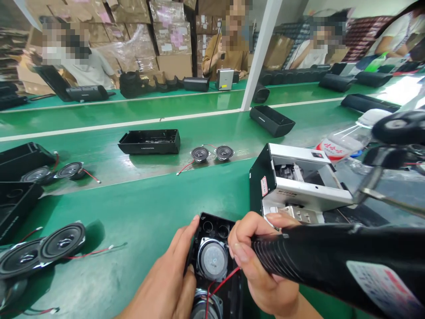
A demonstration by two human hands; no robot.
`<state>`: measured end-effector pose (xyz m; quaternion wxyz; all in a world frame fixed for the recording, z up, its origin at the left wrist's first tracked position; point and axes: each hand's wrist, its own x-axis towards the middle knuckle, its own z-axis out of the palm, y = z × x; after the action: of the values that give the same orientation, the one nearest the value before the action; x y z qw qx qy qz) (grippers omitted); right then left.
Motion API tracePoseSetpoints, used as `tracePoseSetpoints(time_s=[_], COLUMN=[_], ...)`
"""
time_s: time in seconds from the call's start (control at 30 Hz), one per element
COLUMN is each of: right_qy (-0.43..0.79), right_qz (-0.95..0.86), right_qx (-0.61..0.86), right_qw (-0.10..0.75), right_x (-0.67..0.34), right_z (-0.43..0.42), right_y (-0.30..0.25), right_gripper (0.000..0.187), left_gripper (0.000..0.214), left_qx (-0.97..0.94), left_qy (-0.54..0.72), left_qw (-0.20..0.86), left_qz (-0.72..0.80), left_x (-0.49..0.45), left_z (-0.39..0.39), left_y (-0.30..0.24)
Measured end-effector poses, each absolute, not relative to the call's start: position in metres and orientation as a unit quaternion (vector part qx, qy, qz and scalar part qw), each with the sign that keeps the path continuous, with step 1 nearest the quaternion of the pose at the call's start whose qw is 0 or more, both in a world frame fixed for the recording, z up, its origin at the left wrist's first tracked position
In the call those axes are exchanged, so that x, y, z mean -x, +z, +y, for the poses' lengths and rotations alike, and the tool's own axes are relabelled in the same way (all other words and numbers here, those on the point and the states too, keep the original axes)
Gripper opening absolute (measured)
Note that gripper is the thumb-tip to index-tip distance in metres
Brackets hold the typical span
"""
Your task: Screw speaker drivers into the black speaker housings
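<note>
A black speaker housing [212,230] stands on the green bench in front of me, with a round speaker driver [212,259] and red wires [221,283] inside it. My left hand [169,279] presses against the housing's left side, fingers wrapped along its edge. My right hand [262,261] is closed round the black ribbed barrel of a power screwdriver [332,261], whose tip points into the housing.
A black and silver screw feeder box [292,186] stands just right of the housing. Loose speaker drivers [43,250] lie at the left, and another pair [212,153] sits on the belt by an open housing [149,141]. Other people work across the belt.
</note>
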<state>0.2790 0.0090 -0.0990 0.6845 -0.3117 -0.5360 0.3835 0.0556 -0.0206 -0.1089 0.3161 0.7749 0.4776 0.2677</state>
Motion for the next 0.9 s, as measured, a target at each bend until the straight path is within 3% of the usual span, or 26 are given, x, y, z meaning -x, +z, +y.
tracePoseSetpoints(time_s=[0.6, 0.9], right_qy=[0.404, 0.408], right_qz=[-0.523, -0.533], right_qx=[0.293, 0.292], right_qw=[0.691, 0.681], right_x=[-0.277, -0.275], right_z=[0.018, 0.025], right_y=[-0.098, -0.086], right_gripper=[0.063, 0.052], left_gripper=[0.068, 0.058], left_qx=[-0.787, -0.759], left_qy=[0.226, 0.254], left_qw=[0.232, 0.286], left_qz=[0.524, 0.527], left_x=[-0.072, -0.081], left_z=[-0.020, -0.021], left_y=[-0.082, -0.095])
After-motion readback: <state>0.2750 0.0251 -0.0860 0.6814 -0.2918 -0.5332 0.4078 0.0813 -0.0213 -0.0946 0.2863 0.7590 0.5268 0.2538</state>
